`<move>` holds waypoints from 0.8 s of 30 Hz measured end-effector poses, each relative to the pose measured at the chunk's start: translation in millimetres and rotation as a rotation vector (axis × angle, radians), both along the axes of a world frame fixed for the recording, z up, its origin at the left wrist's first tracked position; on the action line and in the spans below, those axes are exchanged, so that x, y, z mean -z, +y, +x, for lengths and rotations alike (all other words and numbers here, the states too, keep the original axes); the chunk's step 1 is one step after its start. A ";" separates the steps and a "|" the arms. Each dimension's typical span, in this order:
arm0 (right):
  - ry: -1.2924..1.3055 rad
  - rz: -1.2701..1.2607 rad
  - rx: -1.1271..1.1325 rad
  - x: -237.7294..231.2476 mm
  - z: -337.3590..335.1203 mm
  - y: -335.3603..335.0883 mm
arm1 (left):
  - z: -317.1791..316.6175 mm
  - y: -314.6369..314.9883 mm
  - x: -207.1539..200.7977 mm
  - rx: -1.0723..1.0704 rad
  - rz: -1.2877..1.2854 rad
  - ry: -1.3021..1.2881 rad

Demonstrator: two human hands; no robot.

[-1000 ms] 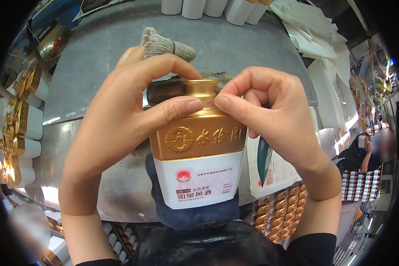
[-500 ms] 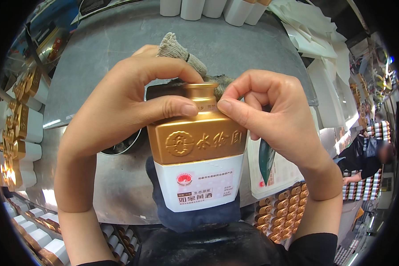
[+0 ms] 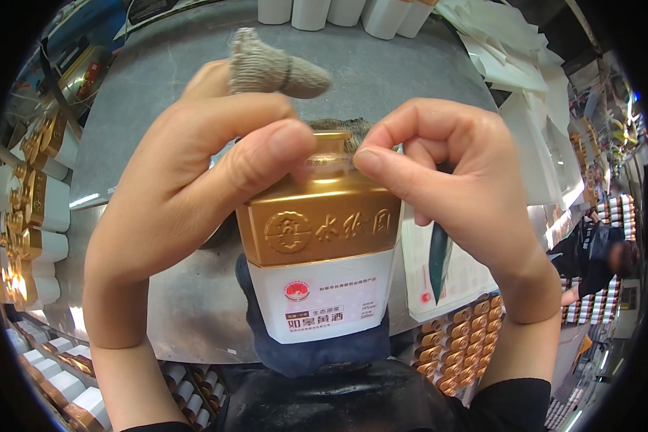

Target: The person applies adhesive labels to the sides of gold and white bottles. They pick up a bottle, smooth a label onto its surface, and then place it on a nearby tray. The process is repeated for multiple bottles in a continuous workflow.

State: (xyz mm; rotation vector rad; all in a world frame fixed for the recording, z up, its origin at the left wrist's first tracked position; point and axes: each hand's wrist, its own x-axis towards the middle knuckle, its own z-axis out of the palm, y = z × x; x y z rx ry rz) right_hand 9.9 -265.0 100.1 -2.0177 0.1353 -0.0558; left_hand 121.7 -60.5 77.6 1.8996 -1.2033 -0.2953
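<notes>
A gold-and-white bottle (image 3: 320, 230) leans back on a dark blue cloth (image 3: 288, 360) at the table's near edge, its front toward me. A clear printed strip (image 3: 331, 163) stretches across its gold neck. My left hand (image 3: 216, 151) is closed left of the neck, thumb and index fingertips together near the strip's left end; they are slightly blurred. Its outer fingers are partly covered by a grey knitted sleeve (image 3: 273, 70). To the right, my right hand (image 3: 450, 162) pinches the strip's other end between thumb and index finger. A dark green pointed piece (image 3: 438, 263) hangs below that hand.
White bottles (image 3: 345, 13) line the far side of the grey table (image 3: 151, 93). White sheets (image 3: 497, 50) lie at the right. Printed label sheets (image 3: 419, 288) are beside the bottle. Racks of gold-topped bottles (image 3: 461, 338) surround the table; another person (image 3: 590, 252) works at far right.
My left thumb and fingers have lifted off the bottle's shoulder and neck and closed together. The knitted sleeve has risen and swung left. My right hand has stayed nearly in place.
</notes>
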 end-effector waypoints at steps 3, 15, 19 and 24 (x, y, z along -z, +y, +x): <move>0.003 0.008 -0.011 9.2 1.6 1.1 | -4.1 4.2 3.9 -0.090 0.020 -0.224; 0.014 -0.055 -0.016 10.6 2.8 -0.1 | -4.4 -3.3 1.4 -0.138 0.076 -0.361; 0.045 -0.060 -0.017 9.0 3.6 -2.0 | -3.2 -4.4 -0.4 -0.113 0.066 -0.393; 0.035 -0.135 -0.050 7.7 8.2 -4.3 | -0.9 -4.0 -3.5 -0.090 0.069 -0.394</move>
